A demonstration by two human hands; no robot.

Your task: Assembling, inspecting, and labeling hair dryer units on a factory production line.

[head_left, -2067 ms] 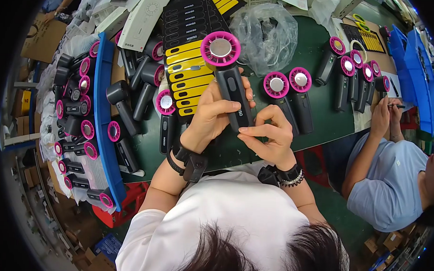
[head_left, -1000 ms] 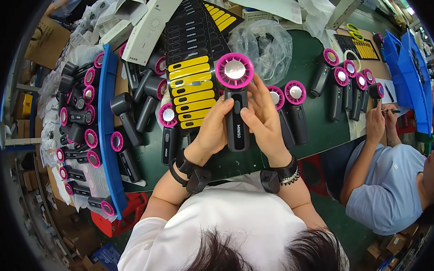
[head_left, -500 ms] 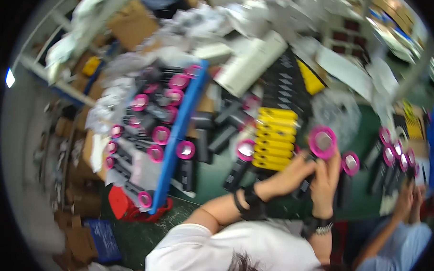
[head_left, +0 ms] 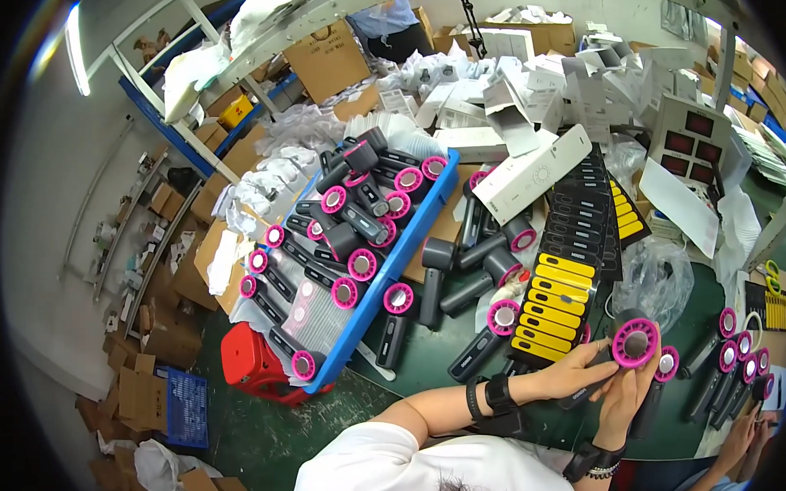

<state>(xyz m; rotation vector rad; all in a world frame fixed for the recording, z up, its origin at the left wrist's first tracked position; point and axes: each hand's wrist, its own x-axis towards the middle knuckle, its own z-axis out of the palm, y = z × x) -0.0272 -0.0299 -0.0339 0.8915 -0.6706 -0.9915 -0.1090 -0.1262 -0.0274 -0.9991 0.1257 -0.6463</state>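
In front of me I hold a dark grey hair dryer [head_left: 635,342] with a pink ring round its silver round end, which faces up. My left hand [head_left: 579,373] is closed on it from the left, near the handle. My right hand [head_left: 628,392] supports it from the right, fingers behind the ring. Part of the handle is hidden by my hands. Beside my right hand another pink-ringed hair dryer [head_left: 666,365] lies on the green table [head_left: 424,355]. Just beyond my left hand is a sheet of yellow labels [head_left: 554,307], next to black label sheets [head_left: 576,222].
A blue tray [head_left: 383,271] piled with hair dryers stands at left, over a red stool [head_left: 255,362]. More hair dryers [head_left: 432,286] lie between tray and labels. A white box [head_left: 534,174] and a clear plastic bag [head_left: 656,281] lie beyond. Another person's hands [head_left: 746,435] are at far right.
The view has shifted, so the whole scene sits further right and lower, and it is sharper. My hands keep the same hair dryer between them.
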